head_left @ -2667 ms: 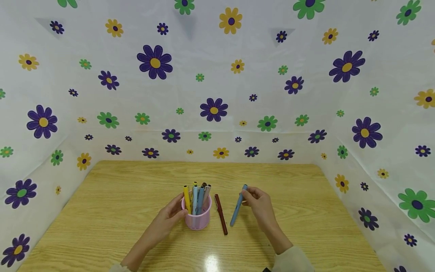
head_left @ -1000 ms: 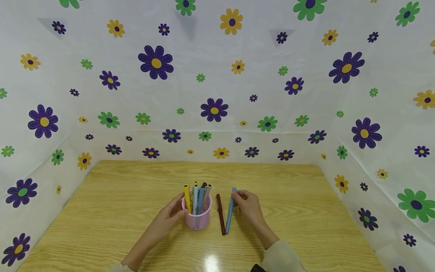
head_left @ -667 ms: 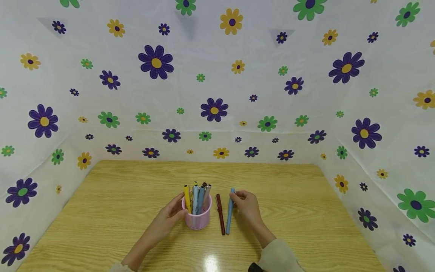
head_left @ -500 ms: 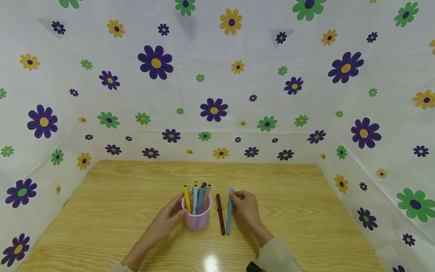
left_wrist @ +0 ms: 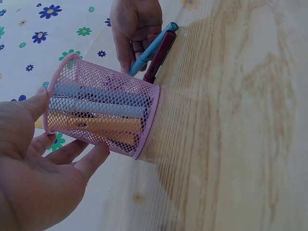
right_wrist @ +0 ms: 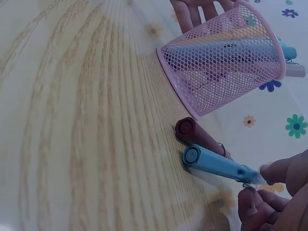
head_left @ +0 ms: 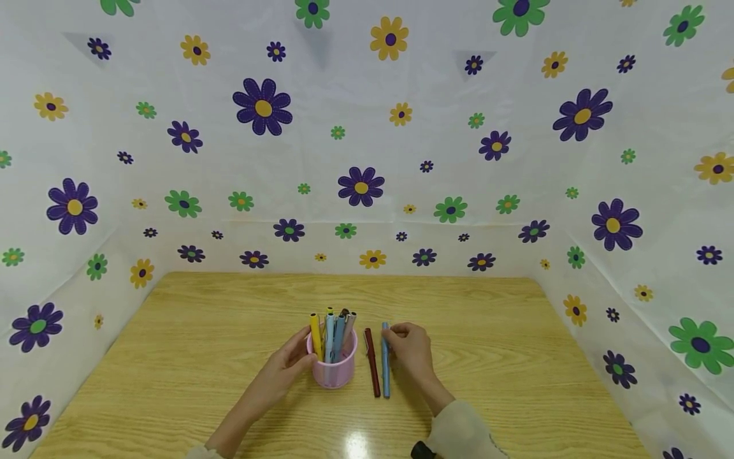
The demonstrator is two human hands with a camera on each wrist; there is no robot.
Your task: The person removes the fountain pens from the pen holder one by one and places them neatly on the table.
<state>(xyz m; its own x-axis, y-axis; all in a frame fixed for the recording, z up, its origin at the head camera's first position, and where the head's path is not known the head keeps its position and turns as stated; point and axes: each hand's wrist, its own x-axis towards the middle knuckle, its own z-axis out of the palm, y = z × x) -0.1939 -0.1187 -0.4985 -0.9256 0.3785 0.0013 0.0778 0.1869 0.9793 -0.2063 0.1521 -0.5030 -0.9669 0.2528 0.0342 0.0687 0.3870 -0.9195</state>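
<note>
A pink mesh pen cup (head_left: pixel 334 373) stands upright on the table, holding several pens in yellow, light blue, blue and greyish pink. My left hand (head_left: pixel 285 364) holds it from the left, thumb by the rim and fingers along the mesh side (left_wrist: pixel 96 108). To the cup's right lies a dark red pen (head_left: pixel 373 363) with a clip. Just right of that is a blue pen (head_left: pixel 386 376), nearly parallel to it. My right hand (head_left: pixel 413 350) pinches the blue pen near its far end, between thumb and fingers (right_wrist: pixel 260 202); the near end is right at the tabletop.
The wood-grain table (head_left: pixel 229 319) is enclosed at the back and sides by a white flower-print cloth (head_left: pixel 367 127). A bright light reflection shows at the table's near edge.
My right hand has moved left with the blue pen, bringing it from a slant, farther right, to lie alongside the dark red pen. My left hand and the cup have stayed put.
</note>
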